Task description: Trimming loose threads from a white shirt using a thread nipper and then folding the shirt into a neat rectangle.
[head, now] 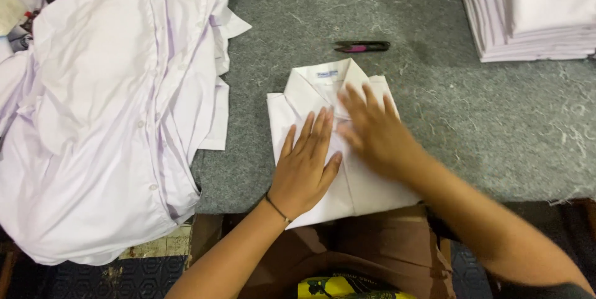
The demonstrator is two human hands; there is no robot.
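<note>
Grey felt covers the tabletop I am looking down on, scattered with pale threads and lint. Near its front edge lies a folded white shirt, collar pointing away from me, its lower end hanging slightly over the edge. My left hand lies flat on the left half of the shirt, fingers stretched and close together, palm down, so this grip is spread open and clamps nothing. A thin dark band circles that wrist. My right hand is also laid flat on the shirt, just below the collar, fingers fanned out; it looks blurred, and its grip too is open, pressing the cloth and not closed on it. The two hands sit just beside each other, nearly touching at the fingertips. Beyond the collar, on the bare felt, lies a small dark thread snip with a pink handle, apart from the shirt. To the left, a big loose heap of unfolded white shirts spreads across the tabletop and droops over its front edge. In the far right corner stands a neat stack of folded shirts. Below the front edge I see a brown cardboard box with something yellow inside it.
</note>
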